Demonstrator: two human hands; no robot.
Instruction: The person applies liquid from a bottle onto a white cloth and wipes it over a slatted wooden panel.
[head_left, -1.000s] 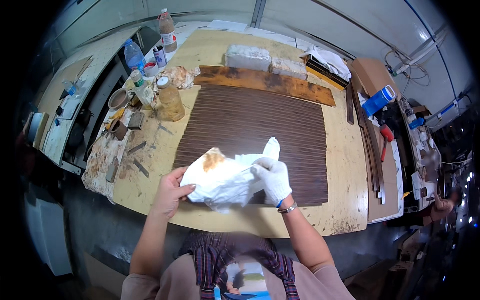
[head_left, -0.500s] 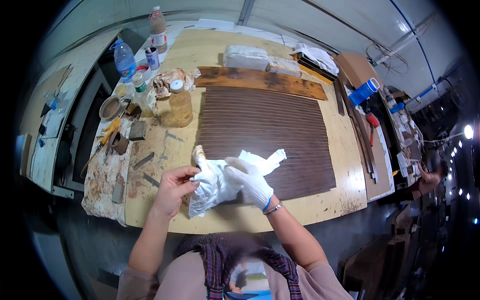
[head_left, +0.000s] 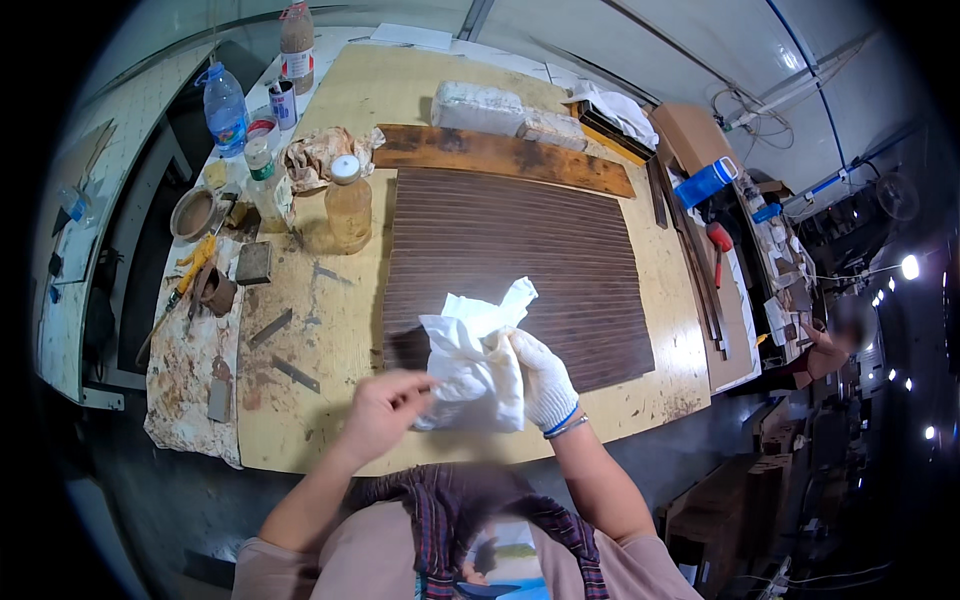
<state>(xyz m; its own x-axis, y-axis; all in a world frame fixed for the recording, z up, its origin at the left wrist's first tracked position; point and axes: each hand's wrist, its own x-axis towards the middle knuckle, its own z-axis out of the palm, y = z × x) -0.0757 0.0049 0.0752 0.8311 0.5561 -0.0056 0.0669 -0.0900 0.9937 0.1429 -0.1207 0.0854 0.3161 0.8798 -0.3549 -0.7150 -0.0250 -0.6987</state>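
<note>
The crumpled white cloth [head_left: 465, 375] is bunched over the near edge of a dark ribbed panel [head_left: 515, 240], hiding part of it. The gloved right hand [head_left: 545, 378] has its grip closed on the cloth's right side; the bare left hand [head_left: 388, 412] is blurred at its left edge, its grip impossible to tell. Beyond the panel lies a stained brown board [head_left: 500, 160]; left, a lidded jar [head_left: 349, 218] stands on the worktop [head_left: 345, 335].

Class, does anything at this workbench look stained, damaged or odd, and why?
At the left of the bench, the pale covering is blotched brown, perhaps from spills. The long board behind the striped panel has dark patches. Oddly, only the right hand is gloved; the left hand is bare.
</note>
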